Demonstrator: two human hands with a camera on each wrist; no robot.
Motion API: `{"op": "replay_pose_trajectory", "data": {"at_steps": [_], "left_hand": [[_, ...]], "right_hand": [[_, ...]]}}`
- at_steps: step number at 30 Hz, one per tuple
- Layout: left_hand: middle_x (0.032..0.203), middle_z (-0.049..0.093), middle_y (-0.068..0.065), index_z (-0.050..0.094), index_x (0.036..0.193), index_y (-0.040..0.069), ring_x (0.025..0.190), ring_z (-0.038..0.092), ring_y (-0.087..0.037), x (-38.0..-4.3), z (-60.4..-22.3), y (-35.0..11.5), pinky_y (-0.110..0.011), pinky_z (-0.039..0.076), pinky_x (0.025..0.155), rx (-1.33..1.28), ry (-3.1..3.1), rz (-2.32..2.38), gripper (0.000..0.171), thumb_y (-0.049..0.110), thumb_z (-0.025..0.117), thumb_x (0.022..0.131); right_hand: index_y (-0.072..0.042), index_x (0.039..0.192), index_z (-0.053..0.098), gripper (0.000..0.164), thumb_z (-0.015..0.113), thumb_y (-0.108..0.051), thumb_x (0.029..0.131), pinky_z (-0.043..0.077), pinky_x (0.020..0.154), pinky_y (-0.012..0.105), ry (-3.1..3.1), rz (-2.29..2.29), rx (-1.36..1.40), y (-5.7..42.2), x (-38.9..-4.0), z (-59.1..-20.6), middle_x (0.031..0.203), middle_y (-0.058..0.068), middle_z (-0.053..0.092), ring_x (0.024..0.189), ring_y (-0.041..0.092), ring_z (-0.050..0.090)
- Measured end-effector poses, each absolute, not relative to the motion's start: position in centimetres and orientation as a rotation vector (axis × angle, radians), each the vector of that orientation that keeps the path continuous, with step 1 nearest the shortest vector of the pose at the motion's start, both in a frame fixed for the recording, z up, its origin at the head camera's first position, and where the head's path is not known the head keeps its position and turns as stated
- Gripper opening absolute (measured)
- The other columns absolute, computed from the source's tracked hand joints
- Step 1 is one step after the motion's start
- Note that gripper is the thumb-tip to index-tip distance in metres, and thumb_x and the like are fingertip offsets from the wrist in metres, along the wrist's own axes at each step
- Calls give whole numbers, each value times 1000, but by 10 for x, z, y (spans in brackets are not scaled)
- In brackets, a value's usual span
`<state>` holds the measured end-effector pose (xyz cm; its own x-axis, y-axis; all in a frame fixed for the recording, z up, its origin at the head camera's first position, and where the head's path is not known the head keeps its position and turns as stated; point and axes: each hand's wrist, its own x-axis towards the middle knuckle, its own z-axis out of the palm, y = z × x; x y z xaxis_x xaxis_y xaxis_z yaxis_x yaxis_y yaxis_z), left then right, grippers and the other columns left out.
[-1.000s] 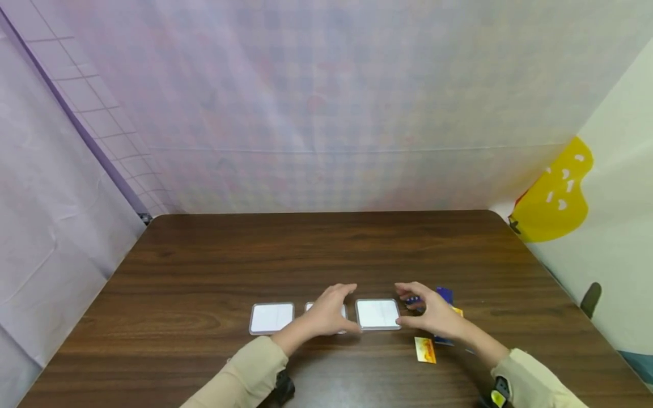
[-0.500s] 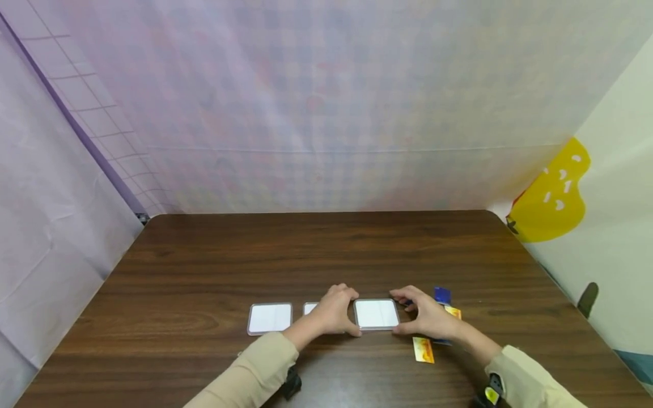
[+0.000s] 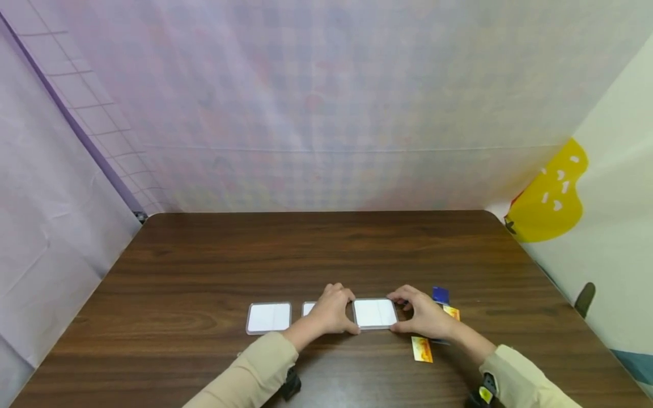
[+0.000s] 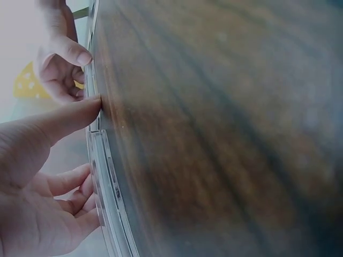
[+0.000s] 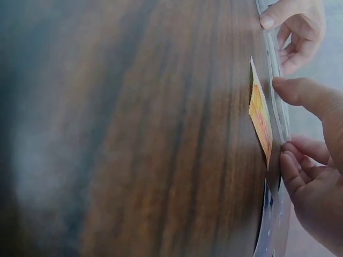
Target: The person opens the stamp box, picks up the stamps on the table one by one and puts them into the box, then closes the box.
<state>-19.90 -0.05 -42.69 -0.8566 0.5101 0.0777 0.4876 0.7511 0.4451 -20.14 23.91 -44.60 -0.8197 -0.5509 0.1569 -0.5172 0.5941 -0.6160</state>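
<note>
Squarely between left fingers (image 3: 343,291) and right fingers (image 3: 404,293), a white case (image 3: 374,313), corners pinched.

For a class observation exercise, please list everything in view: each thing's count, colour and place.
Flat cases: three, white with clear rims, in a row on the table; middle one partly hidden
Yellow-orange paper pieces: two, beyond the row's right end
Blue paper pieces: count unclear, same area
Table: one, brown, centre
Cloth backdrop: count unclear, pale, behind and beside the table
Prints: at least three, yellow, dark green, blue-green, right-hand cloth
Sleeves: two, cream, forearms
Wrist cameras: two, black, wrists
Left hand: one, bare, at the rightmost case
Right hand: one, bare, opposite side
</note>
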Motion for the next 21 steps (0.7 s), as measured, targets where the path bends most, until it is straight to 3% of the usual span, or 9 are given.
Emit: {"op": "replay_pose_trajectory", "data": {"at_steps": [12,21], "left_hand": [[96,60,-4,63,103,2,85,43,-16,-200,-425,-2,-21,38,73,821,2879,700,59,31,84,56],[97,59,-4,63,105,1,85,43,-15,-199,-427,1,-20,38,74,815,2887,704,61,31,84,56]], "right_hand": [[-1,102,60,52,83,-23,60,50,70,25,2828,-1057,-905,233,-201,-444,94,2,59,81,14,57],[-1,97,62,52,83,-27,58,51,67,24,2868,-969,-942,234,-201,-436,89,1,62,78,12,59]]}}
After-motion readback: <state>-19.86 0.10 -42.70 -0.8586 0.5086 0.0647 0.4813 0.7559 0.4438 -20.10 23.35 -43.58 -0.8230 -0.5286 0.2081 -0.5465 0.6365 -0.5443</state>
